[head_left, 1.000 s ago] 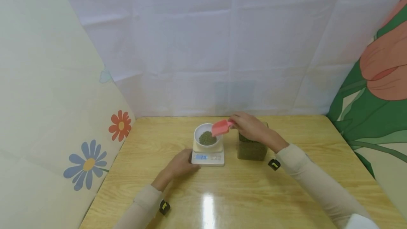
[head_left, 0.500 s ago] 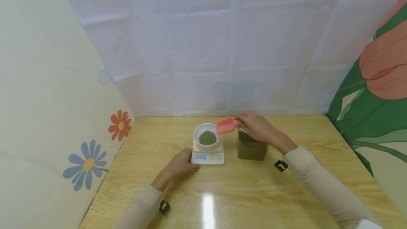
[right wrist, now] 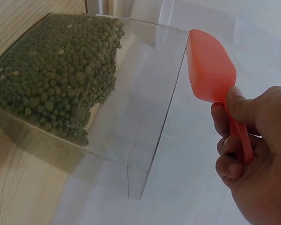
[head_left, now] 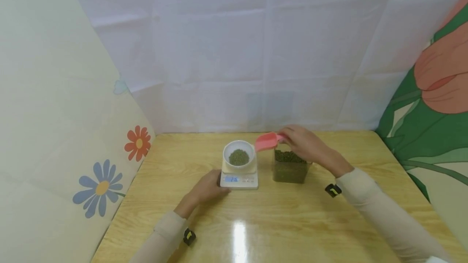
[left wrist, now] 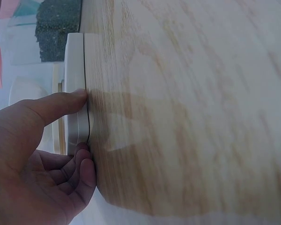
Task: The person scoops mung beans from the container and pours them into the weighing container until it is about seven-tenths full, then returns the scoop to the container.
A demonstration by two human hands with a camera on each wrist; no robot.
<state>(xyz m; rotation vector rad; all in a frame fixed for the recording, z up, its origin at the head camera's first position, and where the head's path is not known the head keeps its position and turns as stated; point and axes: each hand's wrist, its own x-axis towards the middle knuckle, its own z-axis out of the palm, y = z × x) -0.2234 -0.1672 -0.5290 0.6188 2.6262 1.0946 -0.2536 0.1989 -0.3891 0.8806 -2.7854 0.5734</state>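
My right hand [head_left: 303, 143] grips the handle of a pink scoop [head_left: 267, 141], holding it above the left rim of a clear container [head_left: 290, 173] of mung beans [right wrist: 56, 70]. In the right wrist view the fingers [right wrist: 232, 144] wrap the handle, and no beans show in the scoop's bowl. A white bowl [head_left: 227, 149] with a small heap of mung beans [head_left: 239, 157] sits on a white digital scale [head_left: 252, 182], whose lit display is too small to read surely. My left hand [head_left: 209, 188] holds the scale's left side, thumb and curled fingers against its edge.
The wooden table [head_left: 256, 218] runs back to a white cloth backdrop [head_left: 212, 52]. Flower-printed panels stand at left [head_left: 47, 113] and right [head_left: 438, 145]. The container stands a short way right of the scale.
My right hand has carried the scoop rightward and slightly up, from over the bowl to over the container's left edge. The left hand, scale and bowl have stayed put.
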